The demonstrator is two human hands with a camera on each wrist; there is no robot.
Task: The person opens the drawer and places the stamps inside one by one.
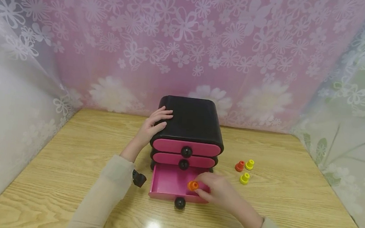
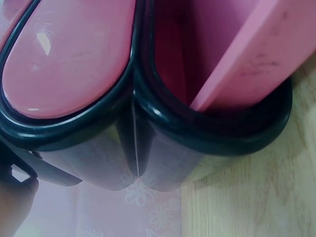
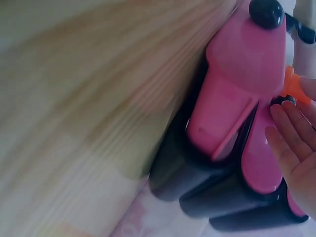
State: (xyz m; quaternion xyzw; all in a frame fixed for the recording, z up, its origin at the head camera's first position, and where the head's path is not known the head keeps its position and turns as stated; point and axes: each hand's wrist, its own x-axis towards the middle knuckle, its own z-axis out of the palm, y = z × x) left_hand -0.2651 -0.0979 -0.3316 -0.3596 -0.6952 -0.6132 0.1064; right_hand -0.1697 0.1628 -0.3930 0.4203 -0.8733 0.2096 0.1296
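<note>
A black cabinet [image 1: 190, 118] with pink drawers and round black knobs stands on the table. Its bottom drawer [image 1: 167, 180] is pulled out, while the upper two are closed. My left hand [image 1: 155, 124] rests on the top's left edge with fingers spread; in the left wrist view only part of that hand [image 2: 17, 197] shows, at the cabinet's side. Over the drawer's right part, my right hand [image 1: 219, 191] pinches a small orange peg [image 1: 193, 185] between thumb and fingers. The right wrist view shows the orange peg [image 3: 296, 86] at the edge, level with the drawer front.
To the cabinet's right lie a red peg [image 1: 239, 166], a yellow peg [image 1: 249, 164] and another yellow peg [image 1: 244, 178] on the wooden table [image 1: 280, 197]. A pink flowered curtain [image 1: 188, 48] hangs behind the table.
</note>
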